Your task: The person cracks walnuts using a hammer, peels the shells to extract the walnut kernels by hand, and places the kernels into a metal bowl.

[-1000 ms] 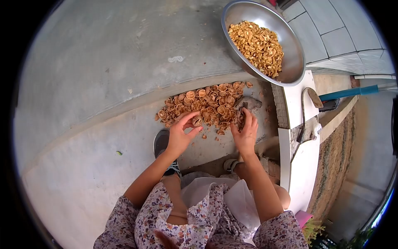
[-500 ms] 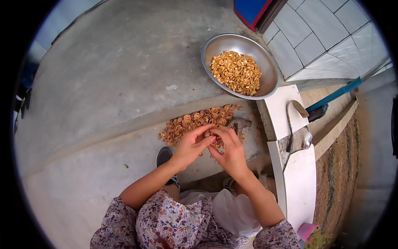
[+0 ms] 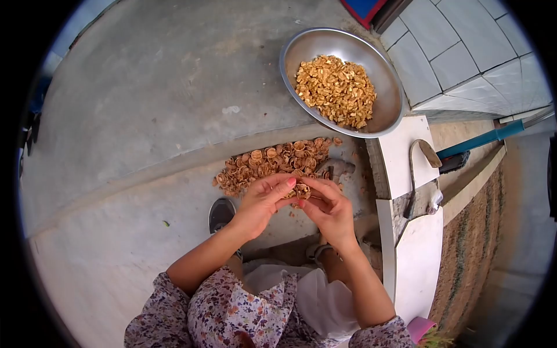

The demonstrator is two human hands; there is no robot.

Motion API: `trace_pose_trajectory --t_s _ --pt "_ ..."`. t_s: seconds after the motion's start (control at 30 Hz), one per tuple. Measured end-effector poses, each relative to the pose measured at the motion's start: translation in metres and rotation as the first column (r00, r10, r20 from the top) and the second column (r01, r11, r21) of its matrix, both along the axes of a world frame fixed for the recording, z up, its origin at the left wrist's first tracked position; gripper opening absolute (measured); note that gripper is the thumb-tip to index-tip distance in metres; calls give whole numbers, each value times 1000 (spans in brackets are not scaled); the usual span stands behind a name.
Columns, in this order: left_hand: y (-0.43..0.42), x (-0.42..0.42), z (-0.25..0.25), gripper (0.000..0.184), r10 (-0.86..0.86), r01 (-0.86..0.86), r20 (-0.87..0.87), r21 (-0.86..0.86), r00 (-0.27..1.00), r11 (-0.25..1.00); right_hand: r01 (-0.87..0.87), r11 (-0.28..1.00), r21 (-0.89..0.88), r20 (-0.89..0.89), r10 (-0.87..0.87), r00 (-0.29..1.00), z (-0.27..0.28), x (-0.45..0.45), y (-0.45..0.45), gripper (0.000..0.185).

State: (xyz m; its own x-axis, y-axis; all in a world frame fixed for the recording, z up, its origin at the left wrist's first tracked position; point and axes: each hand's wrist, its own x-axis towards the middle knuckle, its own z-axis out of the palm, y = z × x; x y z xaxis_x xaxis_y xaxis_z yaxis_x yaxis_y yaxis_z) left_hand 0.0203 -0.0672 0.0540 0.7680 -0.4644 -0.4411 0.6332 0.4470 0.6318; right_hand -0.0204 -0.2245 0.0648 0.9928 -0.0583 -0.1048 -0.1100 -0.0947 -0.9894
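Note:
Between my two hands is a cracked walnut (image 3: 299,191), its broken inside facing up. My left hand (image 3: 264,203) grips it from the left with thumb and fingers, and my right hand (image 3: 329,209) pinches its right side. Just beyond my fingers lies a pile of brown walnut shells (image 3: 255,165) on the concrete. A grey hammer-like head (image 3: 339,168) rests at the pile's right end, partly hidden. A large steel bowl (image 3: 390,98) holding walnut kernels (image 3: 336,90) sits on the raised step beyond.
On the right, a white ledge (image 3: 415,255) carries a curved metal tool (image 3: 413,174). A teal handle (image 3: 481,141) extends past it. My shoe (image 3: 221,214) is left of my hands. A pink pot (image 3: 420,329) stands at lower right.
A second ago my hands were apart, the left with a walnut and the right at the hammer-like object. They have come together around the walnut, whose cracked inside now shows. The view has shifted.

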Motion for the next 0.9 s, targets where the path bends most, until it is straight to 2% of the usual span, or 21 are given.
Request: trace_pose_trajectory --t_s 0.03,0.1,0.2,0.3,0.33,0.4,0.53,0.6,0.7,0.73,0.77,0.8,0.87,0.9 --pt "1 0 -1 28 3 -3 -7 -2 1000 1000 -20 999 -31 15 20 1000 0 0 1 39" --pt "4 -1 -1 28 -117 88 149 193 982 977 -44 997 -66 16 45 999 3 -2 4 38" --pt "8 -2 -11 28 -95 77 84 198 992 977 -79 994 -73 -12 79 997 6 0 8 37" --pt "8 -5 -7 26 -39 25 87 148 995 989 -112 994 0 -57 112 992 4 0 4 37" --pt "9 -5 -9 26 -35 23 86 145 996 989 -99 993 70 -122 107 987 2 0 4 36" --pt "13 -3 -16 26 -52 39 55 218 997 975 -86 987 137 -189 111 976 2 1 5 35" --pt "15 -2 -8 25 50 -48 -10 136 999 990 -44 960 276 -273 122 954 5 6 7 35" --pt "18 -2 -7 25 140 -141 -114 7 984 990 -23 947 322 -302 126 945 5 7 8 35" --pt "25 1 -15 24 81 -90 -121 -72 989 993 -41 961 274 -232 107 967 0 5 13 36" --pt "24 1 -15 24 85 -94 -119 -72 989 993 -57 984 171 -158 85 984 -4 5 14 36" --pt "23 1 -15 23 69 -71 -97 -17 993 997 -65 996 67 -79 70 994 -6 4 16 37" --pt "22 0 -14 23 52 -49 -76 38 996 998 -68 995 67 -76 73 994 -4 5 18 37" --pt "22 -2 -23 23 22 -20 -18 105 1000 994 -80 950 -302 130 124 984 4 7 23 38" --pt "23 -2 -26 23 -13 7 35 172 999 985 -82 949 -303 136 128 982 6 7 24 38"
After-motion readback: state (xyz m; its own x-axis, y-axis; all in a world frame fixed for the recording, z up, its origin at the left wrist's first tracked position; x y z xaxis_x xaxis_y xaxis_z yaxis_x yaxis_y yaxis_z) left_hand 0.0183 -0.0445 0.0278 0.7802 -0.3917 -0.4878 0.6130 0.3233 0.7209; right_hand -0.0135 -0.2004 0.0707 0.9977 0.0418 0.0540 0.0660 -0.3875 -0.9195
